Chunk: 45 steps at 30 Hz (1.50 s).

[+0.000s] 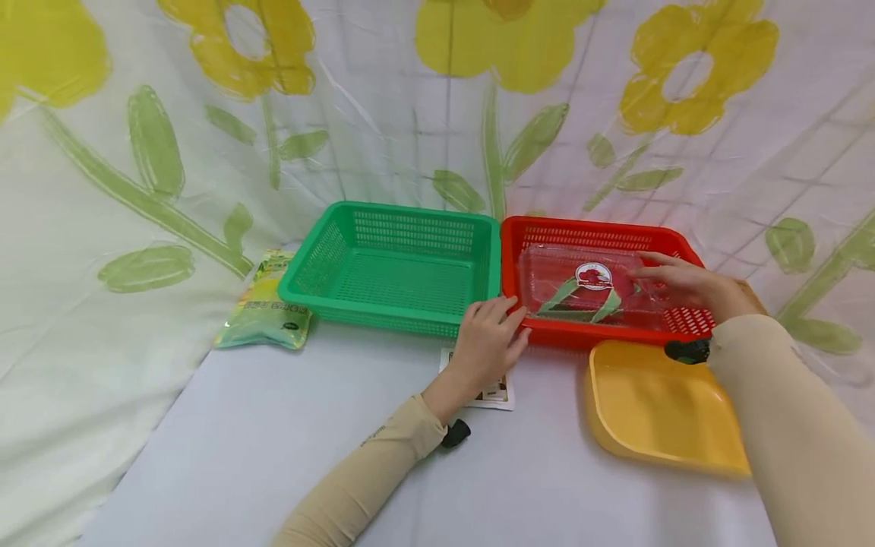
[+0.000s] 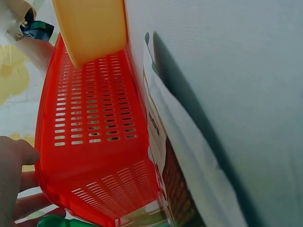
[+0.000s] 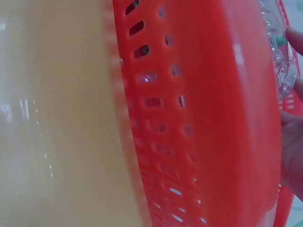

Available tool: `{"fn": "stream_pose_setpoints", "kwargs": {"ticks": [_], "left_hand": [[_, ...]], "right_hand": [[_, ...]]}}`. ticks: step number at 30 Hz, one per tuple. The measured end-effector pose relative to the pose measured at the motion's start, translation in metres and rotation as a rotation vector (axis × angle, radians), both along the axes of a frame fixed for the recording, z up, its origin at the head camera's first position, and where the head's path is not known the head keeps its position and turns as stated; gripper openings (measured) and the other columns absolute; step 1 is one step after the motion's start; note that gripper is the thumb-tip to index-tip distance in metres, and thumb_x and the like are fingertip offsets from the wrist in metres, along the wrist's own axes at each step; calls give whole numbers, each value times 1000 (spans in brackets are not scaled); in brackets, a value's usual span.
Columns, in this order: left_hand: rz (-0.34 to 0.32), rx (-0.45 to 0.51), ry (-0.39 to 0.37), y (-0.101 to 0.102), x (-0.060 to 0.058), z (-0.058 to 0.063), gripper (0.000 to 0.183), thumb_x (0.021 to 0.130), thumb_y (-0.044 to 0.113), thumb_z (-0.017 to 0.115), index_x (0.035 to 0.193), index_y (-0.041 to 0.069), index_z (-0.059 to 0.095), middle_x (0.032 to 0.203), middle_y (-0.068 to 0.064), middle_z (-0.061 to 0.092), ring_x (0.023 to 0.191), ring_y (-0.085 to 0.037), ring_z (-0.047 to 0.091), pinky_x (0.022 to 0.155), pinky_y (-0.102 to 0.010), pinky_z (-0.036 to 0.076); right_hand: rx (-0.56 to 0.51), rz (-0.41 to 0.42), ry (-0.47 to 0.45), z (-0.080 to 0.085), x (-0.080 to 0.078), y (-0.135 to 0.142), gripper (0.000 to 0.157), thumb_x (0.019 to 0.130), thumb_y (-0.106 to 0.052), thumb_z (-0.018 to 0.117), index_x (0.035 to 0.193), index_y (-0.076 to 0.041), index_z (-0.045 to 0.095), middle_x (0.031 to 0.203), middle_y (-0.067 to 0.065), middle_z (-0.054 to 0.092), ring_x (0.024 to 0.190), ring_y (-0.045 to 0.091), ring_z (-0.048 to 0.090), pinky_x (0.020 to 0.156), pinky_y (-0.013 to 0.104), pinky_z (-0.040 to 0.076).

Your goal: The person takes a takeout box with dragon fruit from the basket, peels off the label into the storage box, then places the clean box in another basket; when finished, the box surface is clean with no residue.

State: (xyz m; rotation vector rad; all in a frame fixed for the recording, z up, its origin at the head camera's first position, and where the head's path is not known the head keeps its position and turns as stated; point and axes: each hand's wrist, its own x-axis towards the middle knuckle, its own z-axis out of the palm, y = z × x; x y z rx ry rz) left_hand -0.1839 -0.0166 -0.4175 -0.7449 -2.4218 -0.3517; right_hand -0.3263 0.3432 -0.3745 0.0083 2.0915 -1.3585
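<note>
**Clear, rectangular plastic box with a round white-and-red label (image 1: 593, 276) lies at the right hand (image 1: 693, 285)**

The box is inside the red, perforated plastic basket (image 1: 595, 333), its right end at the right fingers; whether they pinch or merely touch it, I cannot tell. The left hand's (image 1: 484, 342) fingers rest loosely at that basket's near-left corner, clasping nothing.

The step in hand seems to be handling the box, whether setting down or taking up; the next move probably calls for either a firm hold on its end or a clean release.

Just left of the left fingers stands a green, perforated plastic basket (image 1: 410, 277); nearer than them, a flat white-and-brown packet (image 1: 497, 391) lies on the white counter (image 1: 239, 425). A shallow yellow plastic tray (image 1: 656, 403) sits nearer than the right fingers.
</note>
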Motion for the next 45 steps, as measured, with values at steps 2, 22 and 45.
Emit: {"fn": "stream_pose_setpoints", "kwargs": {"ticks": [2, 22, 45], "left_hand": [[17, -10, 2, 0, 0, -1, 35, 94, 32, 64, 122, 13, 70, 126, -5, 65, 117, -20, 58, 97, -37, 47], [23, -4, 34, 4, -3, -2, 30, 93, 31, 65, 118, 15, 72, 124, -3, 66, 116, -19, 59, 96, -36, 48], [25, -7, 17, 4, -1, -3, 31, 93, 32, 65, 119, 16, 72, 126, -3, 65, 117, -19, 57, 96, -35, 47]], "right_hand": [[-22, -9, -16, 0, -3, -3, 85, 103, -36, 49, 157, -15, -13, 134, 9, 36, 96, 13, 57, 87, 31, 54], [-189, -84, -52, -9, -3, 0, 82, 103, -32, 50, 155, -25, -13, 128, 5, 35, 98, 14, 58, 86, 34, 56], [-330, -92, -171, -22, 2, 4, 73, 107, -28, 39, 153, -27, -17, 126, -1, 39, 100, 12, 60, 89, 31, 55]]}}
